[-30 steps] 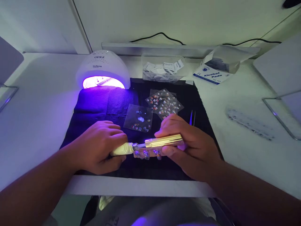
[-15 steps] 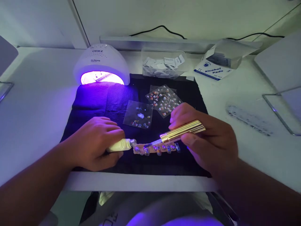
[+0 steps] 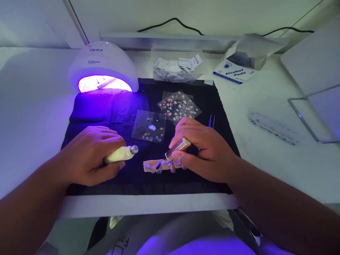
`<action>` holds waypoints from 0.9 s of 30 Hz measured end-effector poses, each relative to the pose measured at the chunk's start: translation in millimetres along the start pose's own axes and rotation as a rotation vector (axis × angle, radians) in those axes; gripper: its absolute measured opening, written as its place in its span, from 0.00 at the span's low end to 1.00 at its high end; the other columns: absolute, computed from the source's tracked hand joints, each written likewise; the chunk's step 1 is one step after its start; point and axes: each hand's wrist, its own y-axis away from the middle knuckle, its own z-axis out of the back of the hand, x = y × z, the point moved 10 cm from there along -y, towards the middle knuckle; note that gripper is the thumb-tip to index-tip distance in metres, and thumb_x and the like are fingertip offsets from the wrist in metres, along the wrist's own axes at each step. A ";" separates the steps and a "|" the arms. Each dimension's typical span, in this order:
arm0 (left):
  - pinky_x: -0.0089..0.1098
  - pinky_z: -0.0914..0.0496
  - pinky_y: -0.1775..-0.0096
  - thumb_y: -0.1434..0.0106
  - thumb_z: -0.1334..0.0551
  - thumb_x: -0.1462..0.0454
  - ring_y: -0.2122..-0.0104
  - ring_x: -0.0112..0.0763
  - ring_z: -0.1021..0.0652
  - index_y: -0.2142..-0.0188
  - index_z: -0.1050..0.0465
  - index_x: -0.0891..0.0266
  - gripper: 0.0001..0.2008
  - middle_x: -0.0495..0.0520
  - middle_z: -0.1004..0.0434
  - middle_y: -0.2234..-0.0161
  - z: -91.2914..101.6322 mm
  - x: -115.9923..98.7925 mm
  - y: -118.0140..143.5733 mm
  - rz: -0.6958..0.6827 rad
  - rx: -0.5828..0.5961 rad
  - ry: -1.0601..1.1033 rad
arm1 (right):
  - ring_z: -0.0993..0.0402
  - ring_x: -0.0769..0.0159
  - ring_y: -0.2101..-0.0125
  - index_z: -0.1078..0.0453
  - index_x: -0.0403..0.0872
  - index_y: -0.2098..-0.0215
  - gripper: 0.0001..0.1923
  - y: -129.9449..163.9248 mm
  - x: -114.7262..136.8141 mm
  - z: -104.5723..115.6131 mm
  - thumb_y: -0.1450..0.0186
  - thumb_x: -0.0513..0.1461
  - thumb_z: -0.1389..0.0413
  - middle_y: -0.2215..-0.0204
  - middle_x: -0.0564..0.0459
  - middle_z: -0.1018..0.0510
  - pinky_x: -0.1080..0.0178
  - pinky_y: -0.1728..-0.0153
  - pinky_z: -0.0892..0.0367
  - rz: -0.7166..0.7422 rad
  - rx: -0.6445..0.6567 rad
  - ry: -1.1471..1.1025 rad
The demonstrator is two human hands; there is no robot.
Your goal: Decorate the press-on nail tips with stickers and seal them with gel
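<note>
My left hand (image 3: 91, 156) is closed around a cream, ridged nail polish bottle (image 3: 119, 155), whose silvery neck points right. In my right hand (image 3: 207, 150) is a nail polish brush (image 3: 177, 148) with a shiny ribbed metallic cap, held slanting down to the left. Its dark bristles touch or hover just over a false nail near the left part of a pinkish strip (image 3: 147, 165). Several decorated false nails (image 3: 172, 168) stand along that strip, which lies on a black cloth (image 3: 127, 184). My right fingers hide the strip's right end.
A lit white nail lamp (image 3: 103, 67) stands at the back left. Clear sticker sheets (image 3: 149, 125) lie on the cloth, with tweezers (image 3: 211, 121) beside my right hand. Behind are a plastic tub of packets (image 3: 176, 67) and an alcohol pads box (image 3: 233, 71).
The bottle in my left hand has drawn away from the strip's left end. My right hand has moved left and turned, so the brush stands steeper. The view has shifted slightly.
</note>
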 end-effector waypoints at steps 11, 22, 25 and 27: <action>0.35 0.41 0.73 0.37 0.43 0.63 0.78 0.33 0.33 0.71 0.34 0.60 0.06 0.50 0.31 0.78 1.0 2.4 1.7 0.008 -0.011 0.005 | 0.35 0.66 0.71 0.31 0.47 0.71 0.05 1.9 10.3 0.6 0.36 0.36 0.45 0.78 0.55 0.26 0.60 0.66 0.33 0.047 -0.010 -0.043; 0.36 0.41 0.73 0.37 0.43 0.63 0.78 0.33 0.33 0.71 0.34 0.61 0.07 0.50 0.31 0.77 0.2 3.5 1.9 0.009 -0.010 0.010 | 0.33 0.65 0.71 0.33 0.48 0.69 0.04 4.2 18.2 3.3 0.35 0.36 0.46 0.77 0.55 0.25 0.56 0.62 0.32 0.095 -0.052 0.081; 0.36 0.41 0.73 0.37 0.43 0.63 0.78 0.33 0.33 0.71 0.34 0.61 0.07 0.50 0.31 0.77 0.8 3.5 2.2 0.008 -0.021 0.008 | 0.33 0.65 0.71 0.33 0.48 0.68 0.04 6.4 24.7 -0.3 0.35 0.37 0.46 0.77 0.55 0.25 0.56 0.61 0.32 0.138 -0.030 0.104; 0.36 0.41 0.73 0.36 0.43 0.62 0.78 0.33 0.33 0.71 0.34 0.61 0.08 0.50 0.31 0.77 0.6 3.6 2.5 0.009 -0.020 0.006 | 0.33 0.65 0.71 0.33 0.48 0.68 0.03 7.6 26.5 -0.8 0.35 0.37 0.46 0.76 0.55 0.25 0.56 0.60 0.31 0.156 -0.035 0.142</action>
